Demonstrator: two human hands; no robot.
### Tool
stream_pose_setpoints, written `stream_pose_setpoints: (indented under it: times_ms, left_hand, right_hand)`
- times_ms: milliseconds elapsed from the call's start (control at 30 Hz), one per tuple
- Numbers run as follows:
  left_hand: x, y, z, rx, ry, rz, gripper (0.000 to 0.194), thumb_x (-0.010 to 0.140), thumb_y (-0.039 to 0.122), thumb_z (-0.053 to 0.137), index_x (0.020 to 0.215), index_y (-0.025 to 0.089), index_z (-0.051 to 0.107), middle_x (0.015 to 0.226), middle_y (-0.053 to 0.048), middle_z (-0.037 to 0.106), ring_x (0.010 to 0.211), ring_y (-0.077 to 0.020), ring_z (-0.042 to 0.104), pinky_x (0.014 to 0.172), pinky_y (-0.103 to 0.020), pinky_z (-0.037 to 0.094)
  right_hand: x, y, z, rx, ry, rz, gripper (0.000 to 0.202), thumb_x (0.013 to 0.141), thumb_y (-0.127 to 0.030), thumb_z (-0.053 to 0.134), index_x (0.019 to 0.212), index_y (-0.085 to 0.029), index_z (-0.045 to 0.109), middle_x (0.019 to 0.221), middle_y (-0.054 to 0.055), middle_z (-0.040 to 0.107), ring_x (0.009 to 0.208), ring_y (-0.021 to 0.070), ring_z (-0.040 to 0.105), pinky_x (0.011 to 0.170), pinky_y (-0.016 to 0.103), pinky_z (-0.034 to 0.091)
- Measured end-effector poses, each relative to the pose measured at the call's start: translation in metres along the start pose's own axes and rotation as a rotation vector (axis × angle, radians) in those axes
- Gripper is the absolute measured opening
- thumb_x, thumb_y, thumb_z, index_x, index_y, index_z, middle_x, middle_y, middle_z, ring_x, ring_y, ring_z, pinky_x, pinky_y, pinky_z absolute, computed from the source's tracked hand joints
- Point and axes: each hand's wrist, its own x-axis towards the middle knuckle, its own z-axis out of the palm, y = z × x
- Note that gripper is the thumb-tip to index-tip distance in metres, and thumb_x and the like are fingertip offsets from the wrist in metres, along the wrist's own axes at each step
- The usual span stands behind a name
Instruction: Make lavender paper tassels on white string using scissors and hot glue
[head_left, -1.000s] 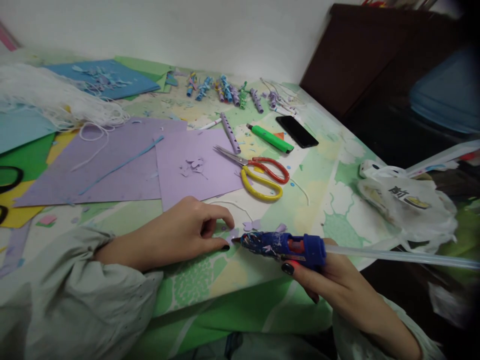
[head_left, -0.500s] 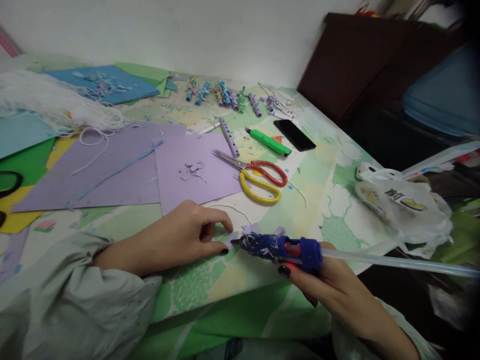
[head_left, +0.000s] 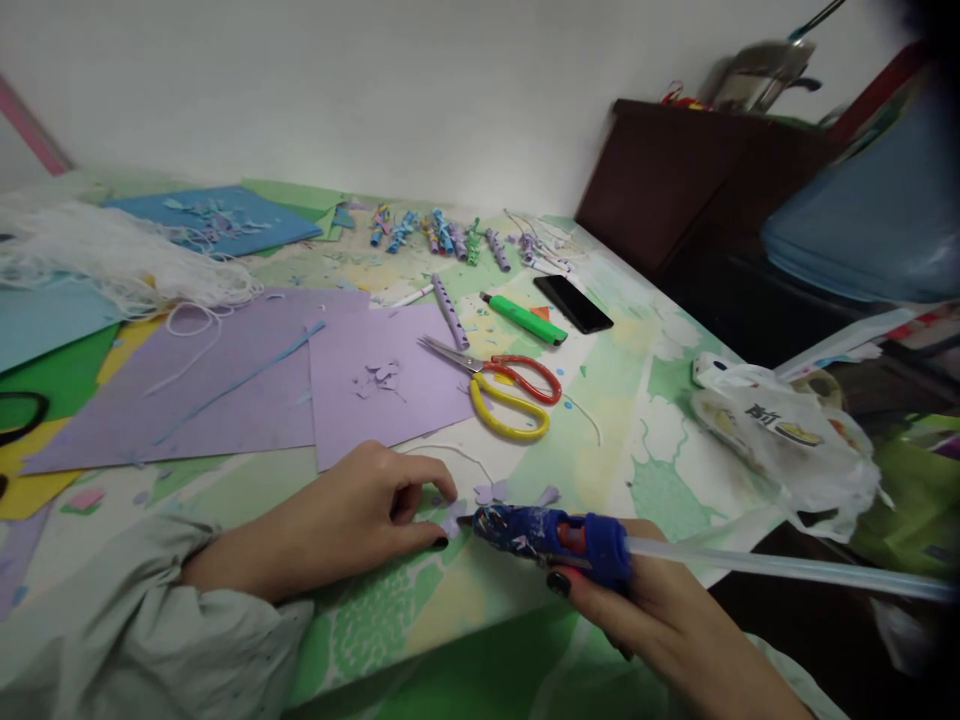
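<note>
My right hand [head_left: 637, 600] is closed around the handle of a blue glue gun [head_left: 555, 540], from whose back a long clear glue stick [head_left: 750, 565] sticks out. The gun's dark nozzle points left and meets a small purple paper cutout [head_left: 454, 518] near the table's front edge. My left hand [head_left: 375, 510] rests beside it, thumb and index finger curled at the cutout's edges and steadying it. Right behind the nozzle lies another purple paper cutout [head_left: 491, 492], with a white string [head_left: 450, 450] running near it.
Scissors [head_left: 495, 385] with red and yellow handles lie on purple paper [head_left: 397, 340]. Beyond are a green cutter [head_left: 525, 318], a phone [head_left: 574, 303], a spotted purple paper tube [head_left: 450, 312] and several decorated tubes [head_left: 442, 235]. White string [head_left: 112, 250] is heaped left; a plastic bag [head_left: 787, 430] sits right.
The camera view has tilted up a little, so everything sits lower in the picture. Both hands and the glue gun keep nearly the same pose at the cutout.
</note>
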Motion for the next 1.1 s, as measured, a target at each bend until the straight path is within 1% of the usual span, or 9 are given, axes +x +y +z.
stream_pose_setpoints:
  times_ms: [100,233,333,467,567,733,833,933,1100]
  left_hand:
    - [0.000,0.002,0.000,0.007,0.001,-0.007,0.016,0.074,0.026,0.067,0.090,0.023,0.070,0.053,0.007,0.051,0.048,-0.0079,0.045,0.048,-0.018,0.031]
    - [-0.001,0.003,-0.001,0.011,-0.007,-0.015,0.017,0.075,0.028,0.066,0.090,0.023,0.070,0.054,0.007,0.052,0.050,-0.0083,0.046,0.049,-0.018,0.033]
    - [0.000,0.003,-0.001,0.021,-0.008,-0.024,0.017,0.075,0.028,0.066,0.090,0.022,0.070,0.055,0.007,0.052,0.050,-0.0086,0.047,0.050,-0.019,0.033]
    - [0.000,0.004,0.001,0.042,0.010,-0.020,0.017,0.076,0.029,0.064,0.091,0.022,0.070,0.057,0.006,0.052,0.052,-0.0092,0.047,0.051,-0.020,0.033]
    - [-0.001,0.004,0.002,0.044,0.019,-0.025,0.020,0.076,0.030,0.064,0.094,0.022,0.069,0.057,0.006,0.051,0.052,-0.0094,0.047,0.051,-0.020,0.033]
    - [-0.003,0.000,0.000,0.024,0.063,-0.020,0.019,0.080,0.033,0.063,0.095,0.021,0.067,0.058,0.006,0.051,0.053,-0.0101,0.046,0.051,-0.020,0.034]
    - [-0.003,-0.004,-0.003,0.100,0.152,0.051,0.018,0.085,0.035,0.058,0.095,0.021,0.066,0.084,-0.001,0.060,0.059,-0.0106,0.050,0.058,-0.023,0.040]
    - [-0.003,-0.006,-0.004,0.201,0.147,0.132,0.014,0.088,0.027,0.053,0.097,0.022,0.063,0.118,-0.006,0.051,0.077,-0.0132,0.057,0.073,-0.028,0.044]
    - [-0.003,-0.006,-0.003,0.195,0.069,0.155,0.013,0.089,0.018,0.047,0.090,0.021,0.059,0.120,-0.006,0.048,0.083,-0.0132,0.057,0.075,-0.027,0.043]
  right_hand:
    - [-0.007,0.004,0.001,0.052,0.042,0.004,0.020,0.090,-0.035,0.055,0.084,-0.022,0.068,0.081,0.005,0.068,0.070,0.0176,0.062,0.060,0.026,0.051]
    - [-0.027,0.022,0.000,0.208,0.418,0.114,0.033,0.079,-0.043,0.068,0.105,-0.023,0.067,0.098,0.009,0.069,0.080,0.0242,0.066,0.061,0.031,0.055]
    - [-0.037,0.034,-0.012,0.276,0.576,0.128,0.032,0.077,-0.043,0.071,0.101,-0.023,0.064,0.080,0.006,0.069,0.060,0.0209,0.063,0.048,0.030,0.050]
    - [-0.030,0.042,-0.043,0.000,0.751,0.057,0.023,0.080,-0.042,0.065,0.094,-0.024,0.061,0.073,0.003,0.063,0.061,0.0195,0.057,0.052,0.030,0.044]
    - [-0.017,0.056,-0.071,-0.407,0.682,0.047,0.021,0.077,-0.040,0.065,0.085,-0.023,0.056,0.069,0.001,0.059,0.059,0.0190,0.053,0.052,0.029,0.038]
    - [0.003,0.089,-0.099,-0.755,0.551,0.118,0.020,0.073,-0.032,0.060,0.075,-0.023,0.043,0.069,0.003,0.054,0.061,0.0201,0.050,0.056,0.031,0.036]
    - [0.014,0.102,-0.106,-0.836,0.502,0.170,0.025,0.071,-0.033,0.061,0.071,-0.024,0.037,0.066,0.002,0.052,0.058,0.0188,0.048,0.054,0.030,0.034]
    - [0.024,0.108,-0.112,-0.868,0.488,0.201,0.027,0.070,-0.036,0.064,0.075,-0.023,0.041,0.069,0.005,0.055,0.060,0.0203,0.050,0.054,0.031,0.034]
    - [0.037,0.113,-0.122,-0.849,0.461,0.192,0.024,0.073,-0.035,0.064,0.082,-0.019,0.048,0.077,0.012,0.062,0.067,0.0244,0.056,0.058,0.034,0.039]
